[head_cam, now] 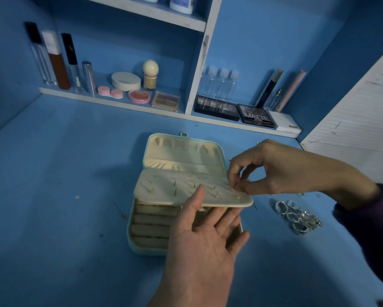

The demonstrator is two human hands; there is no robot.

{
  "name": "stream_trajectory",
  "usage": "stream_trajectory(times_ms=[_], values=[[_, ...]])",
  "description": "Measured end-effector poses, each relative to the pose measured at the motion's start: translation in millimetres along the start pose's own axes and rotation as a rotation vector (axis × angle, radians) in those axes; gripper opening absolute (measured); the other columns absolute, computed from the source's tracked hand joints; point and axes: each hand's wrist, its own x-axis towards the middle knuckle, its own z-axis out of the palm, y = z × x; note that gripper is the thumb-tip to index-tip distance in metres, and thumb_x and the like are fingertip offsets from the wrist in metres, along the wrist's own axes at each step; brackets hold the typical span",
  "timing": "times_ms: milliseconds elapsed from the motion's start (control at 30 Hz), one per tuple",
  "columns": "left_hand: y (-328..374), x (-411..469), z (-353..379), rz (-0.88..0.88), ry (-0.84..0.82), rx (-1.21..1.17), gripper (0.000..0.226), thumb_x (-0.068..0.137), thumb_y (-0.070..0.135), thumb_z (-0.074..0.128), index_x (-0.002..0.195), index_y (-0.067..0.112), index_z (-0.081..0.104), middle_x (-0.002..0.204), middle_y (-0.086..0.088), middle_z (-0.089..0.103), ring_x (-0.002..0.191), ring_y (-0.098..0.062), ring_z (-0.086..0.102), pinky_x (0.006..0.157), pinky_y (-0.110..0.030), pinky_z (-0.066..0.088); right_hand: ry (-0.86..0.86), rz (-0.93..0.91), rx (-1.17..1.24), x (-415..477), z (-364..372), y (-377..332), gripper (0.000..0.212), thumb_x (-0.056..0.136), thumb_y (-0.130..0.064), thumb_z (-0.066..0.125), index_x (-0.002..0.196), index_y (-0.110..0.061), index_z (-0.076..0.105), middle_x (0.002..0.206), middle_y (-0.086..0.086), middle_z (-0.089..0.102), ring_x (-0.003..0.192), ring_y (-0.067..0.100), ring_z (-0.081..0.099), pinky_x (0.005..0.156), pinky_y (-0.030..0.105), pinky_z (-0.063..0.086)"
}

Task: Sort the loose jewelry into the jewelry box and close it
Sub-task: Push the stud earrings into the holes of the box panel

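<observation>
Teal, cream-lined jewelry box [150, 229] lies open mid-tabletop [64, 196]. Left hand [206, 238] flat, straight fingers propping its cream earring flap [175, 187]; right hand [274, 171] pinches the flap's right edge. Silver rings [296, 216] piled toward right tabletop edge.

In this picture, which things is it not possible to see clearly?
All in the head view:
The small thing pinched by the right hand at the flap: too small, covered by fingertips.
The jewelry box's right half: hidden under the left hand and flap.
The rings: tangled, too small to count.
Top-shelf bottles: cut off by the upper edge.
</observation>
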Motion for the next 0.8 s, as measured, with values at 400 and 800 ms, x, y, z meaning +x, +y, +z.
stream_trajectory(times_ms=[400, 800], values=[[-1.1, 1.0, -1.1, 0.01, 0.007, -0.01, 0.071, 0.053, 0.049, 0.062, 0.113, 0.01, 0.07, 0.117, -0.01, 0.068, 0.125, -0.021, 0.049, 0.105, -0.041, 0.035, -0.062, 0.012, 0.03, 6.3, 2.9, 4.6, 0.016, 0.078, -0.004, 0.068, 0.081, -0.019, 0.069, 0.082, -0.011, 0.065, 0.078, 0.01, 0.063, 0.073, 0.019, 0.05], [-0.8, 2.0, -1.4, -0.004, 0.037, -0.015, 0.074, 0.054, 0.047, 0.06, 0.116, 0.005, 0.066, 0.123, -0.012, 0.064, 0.127, -0.023, 0.047, 0.101, -0.041, 0.037, -0.117, 0.069, 0.098, 4.6, -2.5, 7.6, 0.012, 0.086, -0.007, 0.065, 0.091, -0.018, 0.068, 0.088, -0.01, 0.067, 0.087, 0.011, 0.064, 0.086, 0.035, 0.051]])
